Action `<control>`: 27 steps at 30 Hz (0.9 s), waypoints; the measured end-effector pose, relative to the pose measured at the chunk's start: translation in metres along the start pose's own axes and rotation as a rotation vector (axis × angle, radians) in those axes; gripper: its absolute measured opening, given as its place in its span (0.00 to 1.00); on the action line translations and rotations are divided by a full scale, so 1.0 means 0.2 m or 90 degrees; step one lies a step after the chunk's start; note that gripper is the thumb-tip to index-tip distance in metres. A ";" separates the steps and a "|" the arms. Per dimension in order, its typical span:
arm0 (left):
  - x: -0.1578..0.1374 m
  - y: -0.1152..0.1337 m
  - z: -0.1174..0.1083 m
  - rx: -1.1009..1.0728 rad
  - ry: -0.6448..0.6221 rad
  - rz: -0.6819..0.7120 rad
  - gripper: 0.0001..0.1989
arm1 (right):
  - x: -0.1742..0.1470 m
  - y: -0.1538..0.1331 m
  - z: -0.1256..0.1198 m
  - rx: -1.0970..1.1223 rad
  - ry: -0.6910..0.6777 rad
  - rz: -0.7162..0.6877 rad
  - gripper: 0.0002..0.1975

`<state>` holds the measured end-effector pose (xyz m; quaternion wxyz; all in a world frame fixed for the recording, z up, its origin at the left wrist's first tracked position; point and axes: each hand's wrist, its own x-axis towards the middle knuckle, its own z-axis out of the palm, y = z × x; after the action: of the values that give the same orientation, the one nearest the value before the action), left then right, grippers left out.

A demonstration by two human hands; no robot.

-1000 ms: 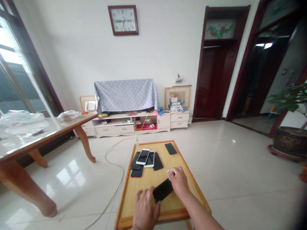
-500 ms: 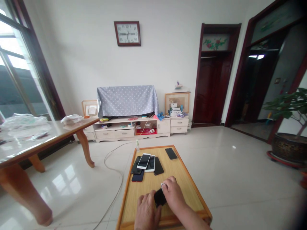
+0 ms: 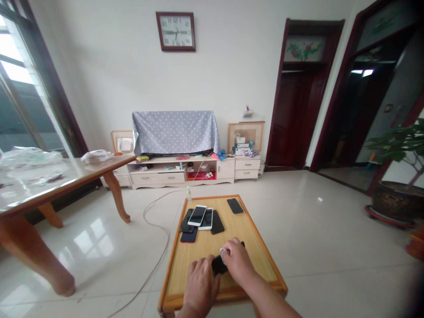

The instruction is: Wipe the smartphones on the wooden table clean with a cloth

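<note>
A black smartphone lies low over the near part of the small wooden table. My left hand grips its left end between thumb and fingers. Over the phone's right part, my right hand is closed on a small white cloth or tissue, pressed to the screen. The right hand hides much of the phone. Farther up the table is a pile with a white phone on top, another white phone, a dark phone and a blue one. One black phone lies apart at the far right.
A small clear bottle stands at the table's far left corner. A cable runs along the floor on the left. A larger table with plastic bags stands at left, a low cabinet by the wall, a potted plant at right.
The camera view has tilted down slightly, so the wall clock sits higher in view. My right hand has shifted slightly over the phone with the white cloth; my left hand keeps its grip.
</note>
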<state>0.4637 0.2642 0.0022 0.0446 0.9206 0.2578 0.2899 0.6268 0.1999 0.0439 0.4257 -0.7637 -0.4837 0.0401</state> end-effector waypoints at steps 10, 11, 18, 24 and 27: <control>0.02 -0.02 0.04 -0.006 -0.023 -0.027 0.25 | 0.06 0.09 -0.05 -0.021 -0.019 0.062 0.06; 0.02 -0.01 0.04 -0.006 -0.025 -0.029 0.24 | 0.05 0.07 -0.04 -0.020 -0.024 0.060 0.06; 0.02 0.00 0.02 -0.008 -0.044 -0.030 0.23 | -0.03 -0.10 0.04 -0.001 -0.077 -0.015 0.07; 0.02 0.01 0.00 -0.034 -0.035 -0.056 0.20 | -0.04 -0.13 0.03 -0.021 -0.089 -0.007 0.06; 0.03 0.02 -0.02 -0.038 -0.069 -0.056 0.17 | -0.05 -0.13 0.02 -0.013 -0.093 -0.007 0.06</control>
<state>0.4679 0.2636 0.0102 0.0988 0.9210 0.2867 0.2446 0.6021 0.1988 0.0561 0.3815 -0.7603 -0.5183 0.0885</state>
